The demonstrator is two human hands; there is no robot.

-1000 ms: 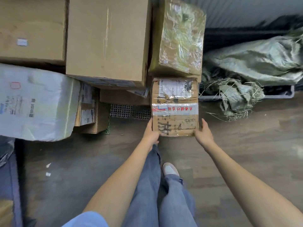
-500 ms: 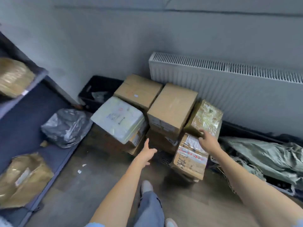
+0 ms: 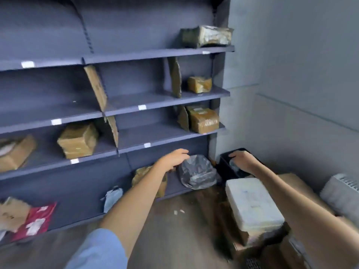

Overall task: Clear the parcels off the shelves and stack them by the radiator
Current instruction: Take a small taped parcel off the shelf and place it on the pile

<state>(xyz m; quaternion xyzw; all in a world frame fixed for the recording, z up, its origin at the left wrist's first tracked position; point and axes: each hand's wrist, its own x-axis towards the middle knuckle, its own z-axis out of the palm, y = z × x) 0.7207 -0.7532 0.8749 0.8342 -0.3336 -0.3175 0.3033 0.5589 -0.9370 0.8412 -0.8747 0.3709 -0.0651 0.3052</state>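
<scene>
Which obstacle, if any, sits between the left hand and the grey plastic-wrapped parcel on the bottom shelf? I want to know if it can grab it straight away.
Nothing visible. The left hand hovers open just left of the grey plastic-wrapped parcel, with only open air between them. The brown parcel lies lower left, under the forearm, off that path.

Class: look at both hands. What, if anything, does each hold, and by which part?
Nothing is held. The left hand and right hand reach, empty, toward the grey bag.
</scene>
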